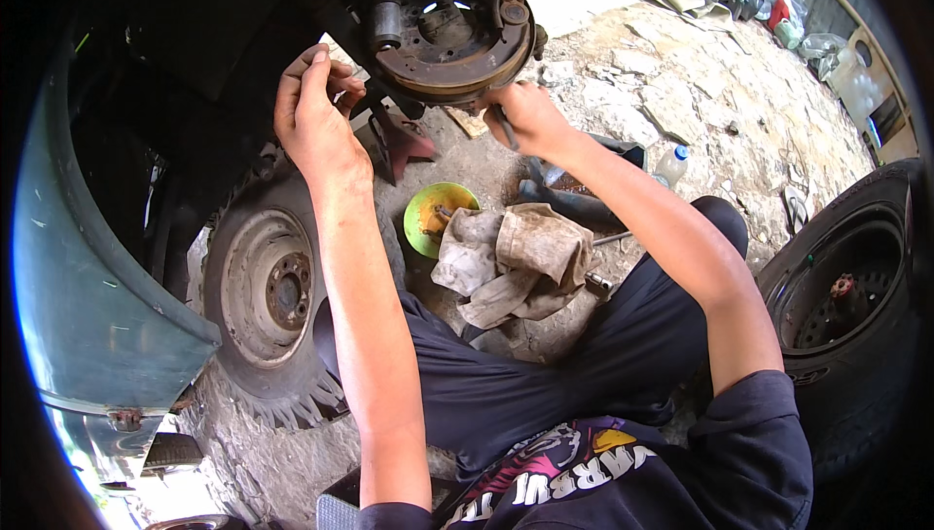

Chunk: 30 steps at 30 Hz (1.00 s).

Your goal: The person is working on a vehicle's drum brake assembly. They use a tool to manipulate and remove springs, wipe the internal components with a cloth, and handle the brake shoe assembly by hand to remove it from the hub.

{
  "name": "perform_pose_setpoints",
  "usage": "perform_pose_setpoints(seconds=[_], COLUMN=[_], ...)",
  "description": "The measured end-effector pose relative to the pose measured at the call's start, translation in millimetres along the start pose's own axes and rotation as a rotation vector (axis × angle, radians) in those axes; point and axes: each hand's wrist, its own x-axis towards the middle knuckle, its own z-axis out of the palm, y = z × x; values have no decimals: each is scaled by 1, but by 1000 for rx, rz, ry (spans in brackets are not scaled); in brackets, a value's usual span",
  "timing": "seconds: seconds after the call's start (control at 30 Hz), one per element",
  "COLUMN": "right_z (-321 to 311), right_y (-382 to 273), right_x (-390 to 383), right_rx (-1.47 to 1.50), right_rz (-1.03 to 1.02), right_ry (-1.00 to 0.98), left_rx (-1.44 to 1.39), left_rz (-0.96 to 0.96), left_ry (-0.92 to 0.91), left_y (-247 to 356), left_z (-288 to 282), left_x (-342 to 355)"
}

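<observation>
A drum brake assembly (448,29) hangs at the top, its brake shoe (443,71) curving along the lower side of the round plate. A grey wheel cylinder (387,22) sits at its left. My left hand (319,107) is raised just left of the plate, fingers loosely curled and apart, with nothing visible in them. My right hand (530,119) is closed at the plate's lower right edge. From its fist sticks a thin dark tool (505,128); the hand hides the tool's other end, so its kind does not show.
Below lie a green bowl (418,228) and dirty rags (530,257) between my legs. A wheel (268,287) stands at left beside a blue-green fender (97,267); another tyre (846,277) is at right. A red stand (404,146) and a plastic bottle (671,166) are on the stony ground.
</observation>
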Motion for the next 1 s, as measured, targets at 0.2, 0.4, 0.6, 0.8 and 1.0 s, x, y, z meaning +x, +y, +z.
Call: perform_pose_setpoints(seconds=[0.2, 0.4, 0.6, 0.8, 1.0], right_z=[-21, 9, -4, 11, 7], right_y=[21, 4, 21, 6, 13], right_x=[11, -7, 5, -3, 8], right_rx=[-261, -229, -34, -335, 45], right_rz=[114, -147, 40, -61, 19], right_ry=[33, -2, 130, 159, -1], left_rx=[-9, -12, -4, -12, -17], left_rz=[15, -5, 21, -7, -6], left_ry=[-15, 4, -14, 6, -4], left_y=[0, -1, -2, -1, -3], left_z=[3, 2, 7, 2, 7], left_x=[-2, -1, -2, 0, -3])
